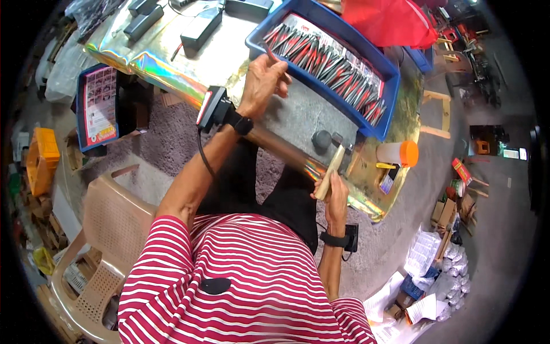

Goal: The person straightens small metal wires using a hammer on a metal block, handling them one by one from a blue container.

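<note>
My left hand [264,83] is raised over the near left edge of the blue bin [358,117]. Its thumb and fingers are closed on a slim red piece [270,53], whose exact kind I cannot make out. Many slim red-and-black pieces [329,63] lie in rows inside that bin. In my right hand [337,198] is a hammer [330,175], gripped by its pale wooden handle and slanting up over the table edge. Its metal head [339,140] is by a dark round block [321,139] on the table.
Right of the hammer are a jar with an orange lid [408,153] and a small yellow-and-dark item [389,179]. Black boxes [200,31] stand at the far left of the table [160,49]. A red cloth [395,20] hangs behind the bin. A plastic chair [117,218] is at my left.
</note>
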A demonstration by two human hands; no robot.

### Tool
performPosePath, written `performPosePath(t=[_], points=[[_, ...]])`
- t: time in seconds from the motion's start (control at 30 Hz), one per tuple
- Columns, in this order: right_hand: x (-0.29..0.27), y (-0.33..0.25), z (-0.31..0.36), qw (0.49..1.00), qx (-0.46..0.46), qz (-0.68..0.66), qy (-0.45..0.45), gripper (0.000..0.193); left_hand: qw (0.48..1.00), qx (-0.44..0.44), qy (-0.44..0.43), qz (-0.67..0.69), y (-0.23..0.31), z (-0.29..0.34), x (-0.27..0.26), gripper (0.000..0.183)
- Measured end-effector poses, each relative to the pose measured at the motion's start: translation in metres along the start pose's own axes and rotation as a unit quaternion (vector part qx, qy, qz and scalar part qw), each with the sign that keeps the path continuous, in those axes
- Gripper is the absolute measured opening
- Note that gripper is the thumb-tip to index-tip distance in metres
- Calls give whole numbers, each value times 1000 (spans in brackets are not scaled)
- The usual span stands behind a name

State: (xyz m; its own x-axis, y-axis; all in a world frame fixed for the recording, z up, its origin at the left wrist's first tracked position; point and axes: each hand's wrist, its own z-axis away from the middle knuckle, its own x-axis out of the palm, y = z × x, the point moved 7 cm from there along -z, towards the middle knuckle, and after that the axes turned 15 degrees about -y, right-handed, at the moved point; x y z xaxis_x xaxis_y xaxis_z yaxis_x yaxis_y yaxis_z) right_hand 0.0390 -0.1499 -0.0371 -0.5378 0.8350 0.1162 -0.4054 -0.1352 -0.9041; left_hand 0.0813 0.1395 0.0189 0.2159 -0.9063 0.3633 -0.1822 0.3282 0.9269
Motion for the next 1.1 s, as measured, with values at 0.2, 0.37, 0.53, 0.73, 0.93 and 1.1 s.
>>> performPosePath(t=[0.2,0.37,0.53,0.73,0.93,1.1], points=[[-24,11,0,995,-28,98,18,32,910,25,54,-410,25,-62,-37,25],[-15,-2,12,990,-20,130,42,30,746,142,46,-649,16,-109,-52,28],[-18,2,17,996,-8,73,46,29,720,88,-38,-687,5,-123,-48,28],[-54,-5,18,989,-39,99,99,28,769,64,-47,-634,-2,-121,-79,30],[-119,-4,6,957,-107,110,247,14,769,190,53,-608,28,-71,-76,39],[-154,8,-16,904,-84,278,315,11,884,78,96,-451,8,-8,-91,21]])
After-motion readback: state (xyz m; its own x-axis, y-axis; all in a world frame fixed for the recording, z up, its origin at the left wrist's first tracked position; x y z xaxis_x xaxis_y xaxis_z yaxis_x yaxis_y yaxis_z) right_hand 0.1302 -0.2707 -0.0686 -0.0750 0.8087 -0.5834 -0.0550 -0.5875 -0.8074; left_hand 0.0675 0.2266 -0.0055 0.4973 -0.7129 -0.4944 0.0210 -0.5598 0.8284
